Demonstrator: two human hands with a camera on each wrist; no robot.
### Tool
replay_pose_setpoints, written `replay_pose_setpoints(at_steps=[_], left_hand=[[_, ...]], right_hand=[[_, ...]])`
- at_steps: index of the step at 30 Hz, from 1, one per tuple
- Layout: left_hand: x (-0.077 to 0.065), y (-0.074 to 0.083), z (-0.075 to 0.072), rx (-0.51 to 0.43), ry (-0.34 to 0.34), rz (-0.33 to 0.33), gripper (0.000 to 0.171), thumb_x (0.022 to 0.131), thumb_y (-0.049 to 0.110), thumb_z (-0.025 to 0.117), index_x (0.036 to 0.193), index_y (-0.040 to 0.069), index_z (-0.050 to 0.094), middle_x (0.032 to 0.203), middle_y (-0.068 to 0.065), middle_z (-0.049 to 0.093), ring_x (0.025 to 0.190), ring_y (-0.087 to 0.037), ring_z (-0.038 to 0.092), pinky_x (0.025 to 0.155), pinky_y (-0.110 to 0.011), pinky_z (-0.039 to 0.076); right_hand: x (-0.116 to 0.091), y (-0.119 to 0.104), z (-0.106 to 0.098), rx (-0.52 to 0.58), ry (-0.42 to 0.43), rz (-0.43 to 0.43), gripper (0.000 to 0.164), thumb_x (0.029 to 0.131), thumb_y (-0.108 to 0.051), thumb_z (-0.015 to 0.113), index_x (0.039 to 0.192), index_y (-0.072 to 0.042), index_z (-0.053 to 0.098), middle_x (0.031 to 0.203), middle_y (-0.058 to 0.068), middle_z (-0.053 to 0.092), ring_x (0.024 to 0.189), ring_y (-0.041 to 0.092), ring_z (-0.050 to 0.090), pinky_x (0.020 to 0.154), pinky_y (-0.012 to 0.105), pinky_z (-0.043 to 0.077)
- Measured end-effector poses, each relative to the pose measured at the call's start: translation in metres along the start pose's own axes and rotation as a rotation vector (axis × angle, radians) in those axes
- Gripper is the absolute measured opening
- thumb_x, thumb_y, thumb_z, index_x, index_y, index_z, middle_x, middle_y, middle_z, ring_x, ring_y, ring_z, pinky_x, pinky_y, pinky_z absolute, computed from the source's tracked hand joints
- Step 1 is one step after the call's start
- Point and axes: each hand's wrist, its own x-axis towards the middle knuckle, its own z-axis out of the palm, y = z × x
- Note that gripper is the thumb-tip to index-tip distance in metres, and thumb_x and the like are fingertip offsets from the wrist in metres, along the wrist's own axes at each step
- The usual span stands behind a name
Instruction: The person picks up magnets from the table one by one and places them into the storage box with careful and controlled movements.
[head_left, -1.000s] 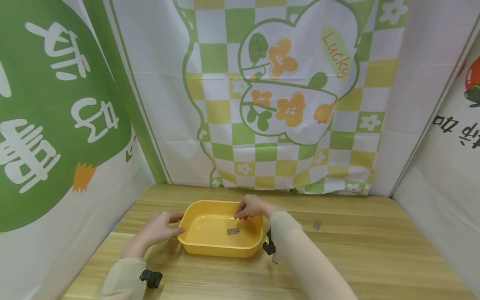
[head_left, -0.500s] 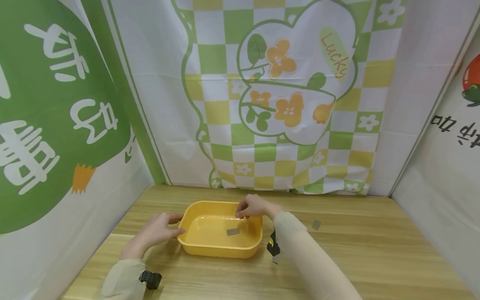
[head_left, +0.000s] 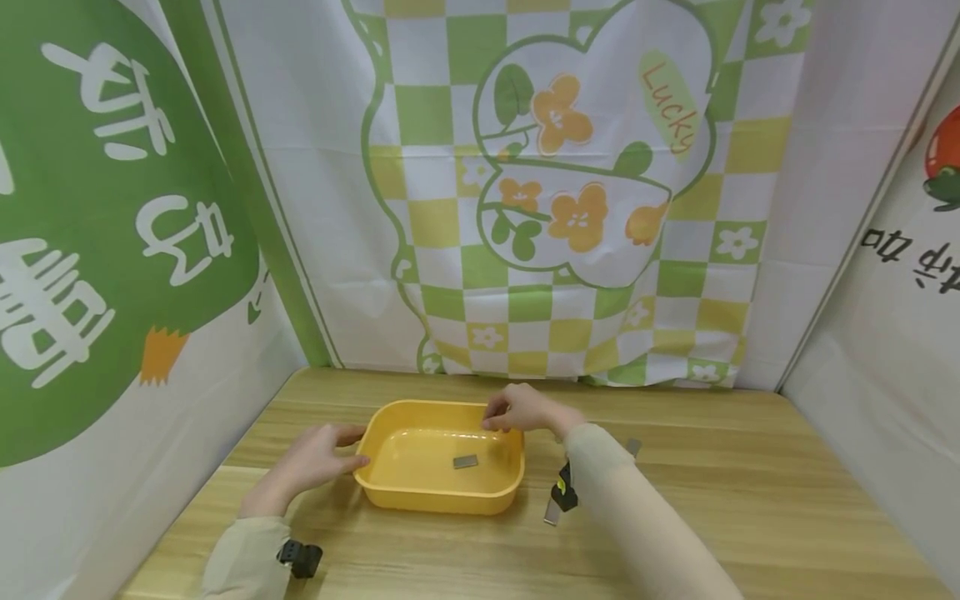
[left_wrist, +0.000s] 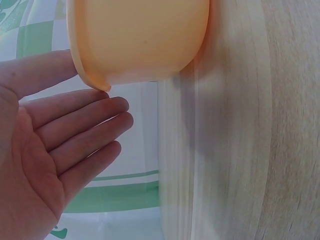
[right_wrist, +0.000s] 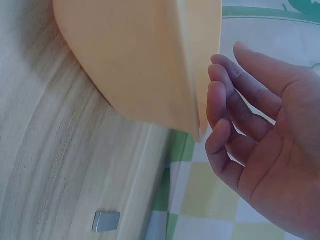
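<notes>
A yellow plastic basin (head_left: 438, 503) sits on the wooden table, with a small flat grey rectangular piece (head_left: 465, 462) lying on its floor. At the basin's left end, my left hand (head_left: 321, 458) touches the rim with the thumb; its other fingers (left_wrist: 87, 127) are straight. Over the back right rim hangs my right hand (head_left: 525, 411), fingers loosely curled and nothing between them in the right wrist view. Two similar grey pieces rest on the table right of the basin: one (head_left: 552, 512) near the right wrist, another (head_left: 633, 447) farther back, partly covered by the sleeve.
A black wrist camera (head_left: 302, 558) is strapped to the left wrist and a second one (head_left: 565, 488) to the right. Behind the wooden table (head_left: 750, 500) hangs a green and yellow checkered cloth (head_left: 577, 333). Printed cloths flank both sides.
My right hand has moved a little right and up, toward the basin's back right rim. The left hand, the basin and the grey pieces have stayed in place.
</notes>
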Motion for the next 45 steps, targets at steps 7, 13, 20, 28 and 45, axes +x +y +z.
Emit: replay_pose_setpoints(at_steps=[7,13,20,28,45], left_hand=[[0.000,0.001,0.000,-0.001,0.004,0.001,0.051,0.082,0.028,0.073,0.122,-0.001,0.061,0.120,-0.020,0.064,0.110,-0.037,0.061,0.096,-0.056,0.045],[-0.001,0.001,0.000,-0.011,0.001,-0.011,0.051,0.083,0.027,0.072,0.123,-0.002,0.060,0.121,-0.020,0.064,0.112,-0.038,0.060,0.097,-0.056,0.045],[-0.001,-0.001,0.000,-0.020,-0.009,-0.016,0.053,0.083,0.028,0.072,0.125,-0.003,0.059,0.122,-0.021,0.063,0.112,-0.038,0.060,0.097,-0.056,0.045],[0.000,-0.001,0.000,-0.019,-0.006,-0.012,0.052,0.083,0.028,0.072,0.125,0.000,0.060,0.122,-0.020,0.063,0.112,-0.038,0.060,0.096,-0.056,0.046],[0.001,-0.002,0.002,-0.011,-0.004,-0.010,0.051,0.082,0.027,0.073,0.123,0.000,0.061,0.121,-0.019,0.064,0.112,-0.039,0.060,0.096,-0.057,0.045]], right_hand=[[-0.011,0.000,-0.003,0.014,0.007,0.004,0.016,0.092,-0.027,0.062,0.099,-0.015,0.070,0.091,0.004,0.072,0.080,0.020,0.066,0.067,0.025,0.052],[-0.018,-0.001,-0.005,0.016,0.022,-0.014,0.016,0.092,-0.026,0.063,0.099,-0.015,0.071,0.093,0.002,0.071,0.078,0.015,0.065,0.067,0.025,0.053],[-0.027,0.001,-0.011,-0.026,0.051,-0.038,0.014,0.092,-0.026,0.063,0.097,-0.016,0.071,0.090,-0.004,0.070,0.078,0.013,0.065,0.068,0.025,0.053],[-0.038,0.008,-0.013,-0.021,0.056,-0.039,0.014,0.092,-0.028,0.063,0.097,-0.017,0.071,0.088,-0.006,0.070,0.079,0.012,0.065,0.067,0.023,0.053],[-0.066,0.027,-0.016,-0.017,0.072,-0.050,0.017,0.092,-0.028,0.063,0.099,-0.014,0.070,0.090,-0.004,0.070,0.081,0.011,0.064,0.067,0.023,0.055]])
